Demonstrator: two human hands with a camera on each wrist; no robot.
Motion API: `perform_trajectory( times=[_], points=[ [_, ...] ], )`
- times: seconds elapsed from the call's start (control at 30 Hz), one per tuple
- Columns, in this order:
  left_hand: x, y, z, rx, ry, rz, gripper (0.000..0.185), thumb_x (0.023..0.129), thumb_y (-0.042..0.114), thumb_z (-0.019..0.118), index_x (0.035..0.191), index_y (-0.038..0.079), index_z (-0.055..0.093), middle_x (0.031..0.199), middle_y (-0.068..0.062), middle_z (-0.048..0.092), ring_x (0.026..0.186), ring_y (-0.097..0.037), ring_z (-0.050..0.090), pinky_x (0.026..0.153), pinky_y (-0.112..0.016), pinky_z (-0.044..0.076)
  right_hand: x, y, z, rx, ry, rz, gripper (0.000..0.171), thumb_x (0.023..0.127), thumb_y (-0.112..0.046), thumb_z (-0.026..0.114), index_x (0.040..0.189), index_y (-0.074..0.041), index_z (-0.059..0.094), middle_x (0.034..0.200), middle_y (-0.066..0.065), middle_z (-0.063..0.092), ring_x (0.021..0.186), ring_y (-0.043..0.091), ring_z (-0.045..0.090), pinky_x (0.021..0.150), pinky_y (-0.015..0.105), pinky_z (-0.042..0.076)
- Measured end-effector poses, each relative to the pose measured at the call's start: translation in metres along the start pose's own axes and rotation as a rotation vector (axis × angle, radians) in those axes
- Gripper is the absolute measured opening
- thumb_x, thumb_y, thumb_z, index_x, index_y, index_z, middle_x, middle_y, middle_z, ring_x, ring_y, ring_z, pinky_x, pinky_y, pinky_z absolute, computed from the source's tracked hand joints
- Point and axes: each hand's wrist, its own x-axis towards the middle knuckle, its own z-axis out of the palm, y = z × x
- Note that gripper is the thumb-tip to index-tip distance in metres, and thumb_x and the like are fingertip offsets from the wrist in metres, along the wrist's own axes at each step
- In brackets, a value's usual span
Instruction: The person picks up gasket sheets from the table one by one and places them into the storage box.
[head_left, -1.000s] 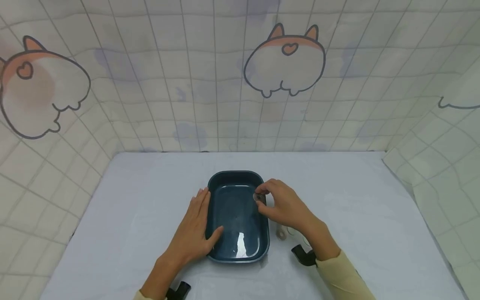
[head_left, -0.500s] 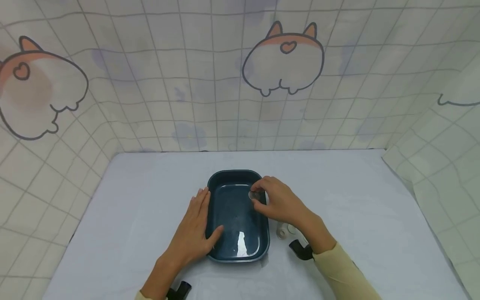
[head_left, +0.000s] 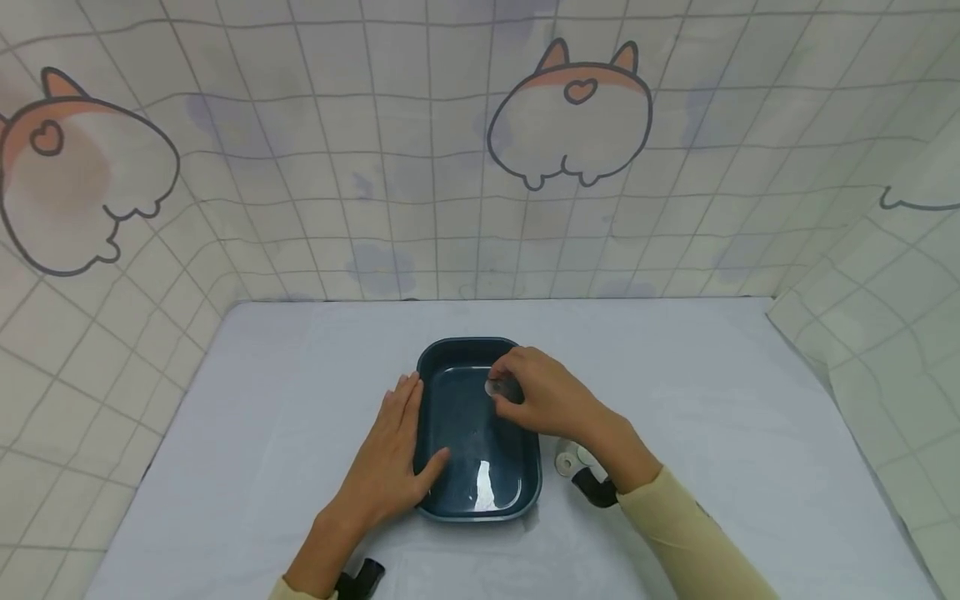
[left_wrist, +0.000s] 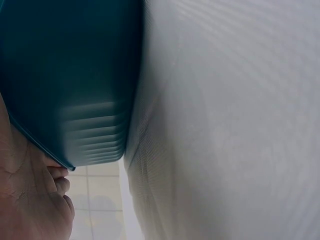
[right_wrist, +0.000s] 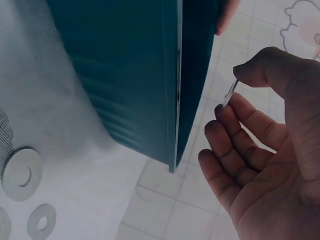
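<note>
1. Here, in the head view, a dark teal rectangular plastic tray [head_left: 517, 492] sits near the middle of the white-covered table [head_left: 225, 467], closer to its front edge. The left hand [head_left: 390, 458] lies flat with straight fingers along the tray's left rim, the thumb hooked over it. The right hand [head_left: 543, 400] hovers over the tray's far right part and pinches a small flat silver metal washer [head_left: 496, 387] between thumb and forefinger. More washers [head_left: 567, 459] lie on the table just beside the tray's right side.

2. In the left wrist view, only the tray's ribbed outer wall [left_wrist: 75, 100] and the palm pressed against it show; the cloth beneath looks wrinkled.

3. In the right wrist view, the washer [right_wrist: 230, 93] appears edge-on: thin, pale and shiny, held only at its rim by the fingertips [right_wrist: 240, 72], the other fingers loosely spread. Two loose washers [right_wrist: 20, 172] rest on the cloth. Such a slight pinch on a slick disc could slip, so it may drop outside the rim or bounce off the hard tray.
</note>
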Motion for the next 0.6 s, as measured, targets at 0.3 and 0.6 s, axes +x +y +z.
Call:
perform_trajectory(
  times=[0.3, 0.6],
  points=[
    [0.000, 0.000, 0.000, 0.005, -0.007, -0.001, 0.102, 0.098, 0.052, 0.063, 0.170, 0.003, 0.011, 0.180, -0.013, 0.011, 0.169, -0.029, 0.013, 0.136, -0.054, 0.022, 0.007, -0.005, 0.002, -0.062, -0.048, -0.023, 0.027, 0.094, -0.023, 0.074, 0.118, -0.010, 0.074, 0.115, 0.003, 0.072, 0.103, 0.016, 0.064, 0.094, 0.034, 0.061],
    [0.000, 0.000, 0.000, 0.012, -0.014, -0.002, 0.102, 0.098, 0.053, 0.062, 0.170, 0.003, 0.011, 0.180, -0.013, 0.012, 0.168, -0.029, 0.013, 0.136, -0.054, 0.021, 0.015, -0.010, 0.003, -0.119, -0.081, -0.068, 0.031, 0.093, -0.022, 0.074, 0.121, -0.009, 0.074, 0.117, 0.005, 0.073, 0.104, 0.018, 0.066, 0.096, 0.035, 0.061]
  ],
)
